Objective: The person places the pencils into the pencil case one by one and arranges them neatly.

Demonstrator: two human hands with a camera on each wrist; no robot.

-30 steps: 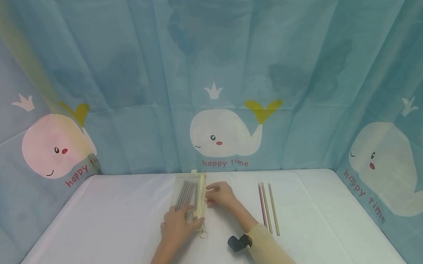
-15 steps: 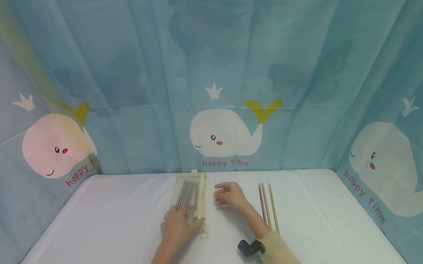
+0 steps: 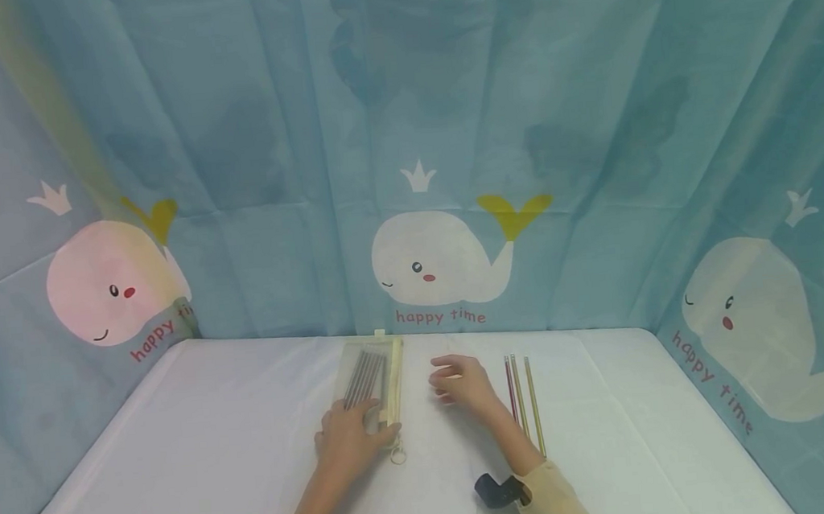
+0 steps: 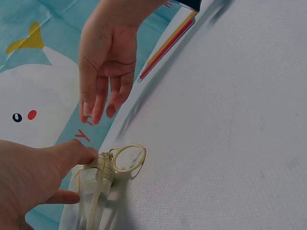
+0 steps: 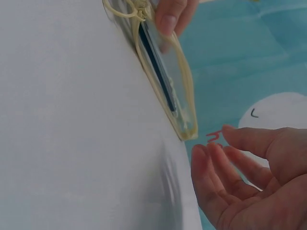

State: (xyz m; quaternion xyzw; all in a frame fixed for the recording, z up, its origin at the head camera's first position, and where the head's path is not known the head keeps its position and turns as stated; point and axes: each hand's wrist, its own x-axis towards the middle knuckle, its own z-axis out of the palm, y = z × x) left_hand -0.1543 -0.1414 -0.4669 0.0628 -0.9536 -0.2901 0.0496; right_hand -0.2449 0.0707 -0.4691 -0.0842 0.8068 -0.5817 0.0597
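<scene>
A see-through mesh pencil pouch [image 3: 352, 372] with a cream zip edge lies on the table, several dark pencils [image 3: 365, 378] inside it. My left hand [image 3: 348, 438] grips its near end, thumb by the zip edge and the metal ring [image 4: 129, 159]. In the right wrist view the pouch's mouth gapes. My right hand [image 3: 463, 384] hovers between the pouch and the loose pencils, its fingers loosely bent around nothing. One red pencil [image 3: 511, 386] and two yellow pencils [image 3: 533, 397] lie side by side to its right, partly hidden by the right forearm.
A white cloth [image 3: 636, 433] covers the table. Behind and at both sides hangs a blue curtain [image 3: 252, 261] printed with whales. A black wrist camera [image 3: 496, 491] sticks out from the right sleeve.
My right hand has drawn back from the pouch's zip edge towards the loose pencils on the right. The left hand keeps its place on the pouch.
</scene>
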